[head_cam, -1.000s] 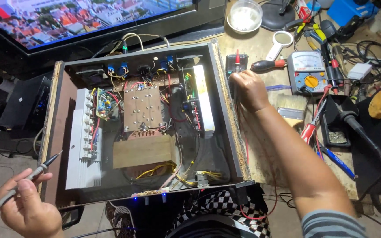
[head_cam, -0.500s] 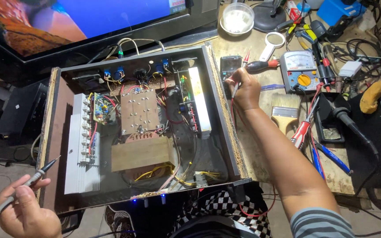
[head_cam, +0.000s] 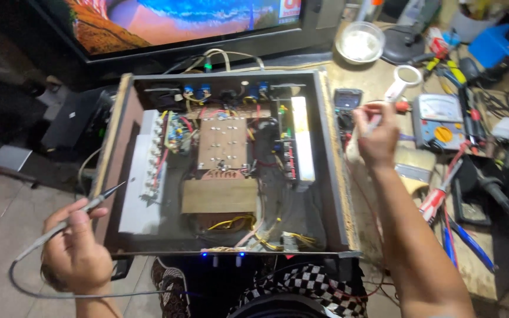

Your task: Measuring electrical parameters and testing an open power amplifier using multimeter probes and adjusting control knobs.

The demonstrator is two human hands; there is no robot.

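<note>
Far left, low: left hand [head_cam: 76, 250] clenched around a grey probe [head_cam: 83, 209], tip slanting up and right, just at the left wall of the case [head_cam: 334, 171], thin lead [head_cam: 42, 288] looping out beneath the wrist. Behind and left of the case, a black box [head_cam: 78, 121] on the floor. Above, along the back: a screen [head_cam: 178, 20] showing bright colour. Centre: open case lying flat on the bench [head_cam: 478, 271], lid off, white block [head_cam: 139, 176] along the left inner side, a perforated board [head_cam: 223, 144] in the middle, a brown card [head_cam: 219, 196] below that, yellow wires [head_cam: 248, 227] toward the front, a white strip [head_cam: 303, 141] standing near the right wall, blue lights at the front edge. Just right of the case: a dark meter [head_cam: 347, 100]. Next to that, right hand [head_cam: 377, 138] raised over the bench, fingers pinched on a slim white-and-red tool [head_cam: 387, 112], exact kind unclear. Further right: a magnifier [head_cam: 405, 79], a glass bowl [head_cam: 359, 42] behind, a grey dial meter [head_cam: 440, 121], a brush [head_cam: 413, 165], pliers with blue grips [head_cam: 463, 241], loose cables.
</note>
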